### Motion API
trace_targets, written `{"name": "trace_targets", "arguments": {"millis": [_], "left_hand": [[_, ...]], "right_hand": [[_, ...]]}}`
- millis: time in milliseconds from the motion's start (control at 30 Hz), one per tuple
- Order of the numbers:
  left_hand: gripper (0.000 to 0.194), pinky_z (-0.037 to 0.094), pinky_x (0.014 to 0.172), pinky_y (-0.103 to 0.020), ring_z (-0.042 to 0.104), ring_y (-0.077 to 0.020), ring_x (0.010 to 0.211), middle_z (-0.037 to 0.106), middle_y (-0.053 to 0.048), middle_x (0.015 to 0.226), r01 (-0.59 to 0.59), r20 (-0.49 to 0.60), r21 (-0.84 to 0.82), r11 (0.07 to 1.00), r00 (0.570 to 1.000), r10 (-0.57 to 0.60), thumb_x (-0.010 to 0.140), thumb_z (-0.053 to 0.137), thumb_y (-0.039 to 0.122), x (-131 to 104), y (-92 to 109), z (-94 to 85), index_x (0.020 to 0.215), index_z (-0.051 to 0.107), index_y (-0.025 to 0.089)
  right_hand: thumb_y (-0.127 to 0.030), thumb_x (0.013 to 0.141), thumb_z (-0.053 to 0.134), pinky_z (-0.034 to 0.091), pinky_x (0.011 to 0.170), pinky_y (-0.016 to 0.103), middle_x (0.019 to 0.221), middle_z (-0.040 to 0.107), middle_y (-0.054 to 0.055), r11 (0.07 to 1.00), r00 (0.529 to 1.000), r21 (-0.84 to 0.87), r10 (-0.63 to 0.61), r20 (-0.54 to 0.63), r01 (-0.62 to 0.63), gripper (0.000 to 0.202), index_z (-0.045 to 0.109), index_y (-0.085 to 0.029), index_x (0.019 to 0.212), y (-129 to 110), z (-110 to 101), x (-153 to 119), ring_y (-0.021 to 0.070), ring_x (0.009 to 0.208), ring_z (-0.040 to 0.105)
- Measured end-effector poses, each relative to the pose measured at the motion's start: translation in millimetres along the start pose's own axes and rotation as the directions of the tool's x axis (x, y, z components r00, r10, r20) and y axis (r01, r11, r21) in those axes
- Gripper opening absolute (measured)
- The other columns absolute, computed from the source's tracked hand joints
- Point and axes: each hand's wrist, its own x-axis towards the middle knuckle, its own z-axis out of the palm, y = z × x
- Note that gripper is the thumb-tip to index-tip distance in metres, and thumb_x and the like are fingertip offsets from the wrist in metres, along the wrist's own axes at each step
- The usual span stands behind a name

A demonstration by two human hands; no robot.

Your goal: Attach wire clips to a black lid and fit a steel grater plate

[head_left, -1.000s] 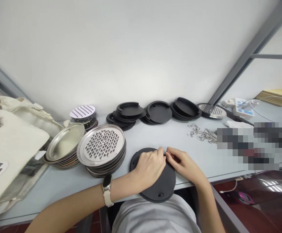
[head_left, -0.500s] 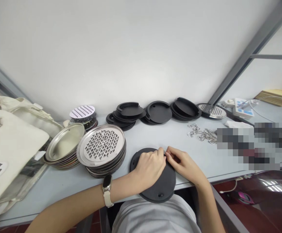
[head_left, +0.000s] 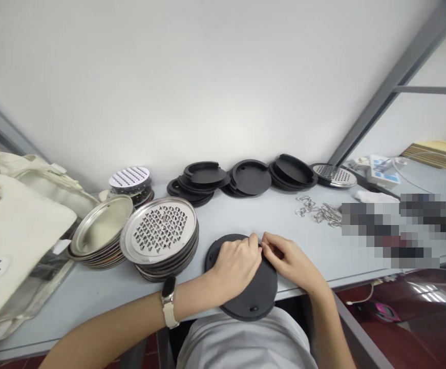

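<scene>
A black round disc [head_left: 256, 291] with small slots lies at the table's front edge, its near side jutting over the edge. Across its top lies my left hand [head_left: 233, 266], closed, with curled fingers gripping the disc toward its far right rim. My right hand [head_left: 289, 260] is closed in a pinch at that same rim, its fingertips close to those of the left. Whatever sits between the right fingertips is hidden. Several small metal wire clips [head_left: 330, 214] lie loose on the table beyond my right hand.
Stacked round grater plates [head_left: 161, 230] and metal-rimmed discs [head_left: 102, 228] stand at left, beside a cream bag [head_left: 19, 225]. Black discs [head_left: 251, 178] lie in piles along the wall. A grater [head_left: 334, 175] rests by the grey frame post [head_left: 368, 110].
The camera view has shifted very slightly. Both hands and the black disc keep the same pose.
</scene>
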Motion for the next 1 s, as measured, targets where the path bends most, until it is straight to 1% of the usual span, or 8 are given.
{"name": "trace_targets", "arguments": {"millis": [400, 767, 933, 1000], "left_hand": [[0.015, 0.048, 0.056, -0.028, 0.065, -0.0201, 0.068, 0.064, -0.005, 0.078, 0.009, 0.018, -0.014, 1.0, 1.0, -0.009, 0.095, 0.037, 0.021, -0.1, 0.6, -0.6, 0.102, 0.049, 0.015], [0.015, 0.048, 0.056, -0.029, 0.064, -0.0203, 0.067, 0.063, -0.005, 0.077, 0.008, 0.013, -0.006, 1.0, 1.0, -0.008, 0.095, 0.036, 0.02, -0.7, 0.2, 0.8, 0.101, 0.049, 0.015], [0.015, 0.048, 0.057, -0.029, 0.064, -0.0197, 0.069, 0.063, -0.005, 0.079, -0.015, 0.03, -0.02, 1.0, 0.999, 0.016, 0.095, 0.035, 0.018, -1.0, -2.4, 1.8, 0.099, 0.049, 0.015], [0.015, 0.047, 0.056, -0.029, 0.064, -0.0196, 0.068, 0.063, -0.005, 0.079, -0.02, 0.027, -0.019, 1.0, 0.999, 0.02, 0.095, 0.034, 0.018, -0.8, -2.7, 1.7, 0.097, 0.049, 0.015]], "right_hand": [[-0.026, 0.092, 0.04, 0.033, 0.054, 0.024, 0.061, 0.042, -0.005, 1.0, 1.0, 0.009, -0.009, -0.007, 0.009, 0.024, 0.038, -0.021, 0.069, -1.0, -0.1, -0.4, 0.012, 0.057, 0.041], [-0.03, 0.095, 0.037, 0.034, 0.056, 0.024, 0.062, 0.043, -0.005, 1.0, 1.0, 0.019, -0.001, -0.005, 0.001, 0.027, 0.037, -0.021, 0.069, 1.5, 1.0, 0.4, 0.0123, 0.057, 0.042], [-0.032, 0.096, 0.035, 0.033, 0.053, 0.023, 0.06, 0.037, -0.005, 0.998, 0.999, 0.055, 0.019, -0.037, -0.017, 0.028, 0.036, -0.021, 0.07, 1.4, -0.2, -0.8, 0.0118, 0.055, 0.038], [-0.033, 0.097, 0.035, 0.032, 0.054, 0.023, 0.06, 0.037, -0.005, 0.998, 0.999, 0.063, 0.026, -0.047, -0.023, 0.028, 0.036, -0.021, 0.071, 1.7, -0.4, -1.0, 0.0119, 0.055, 0.038]]}}
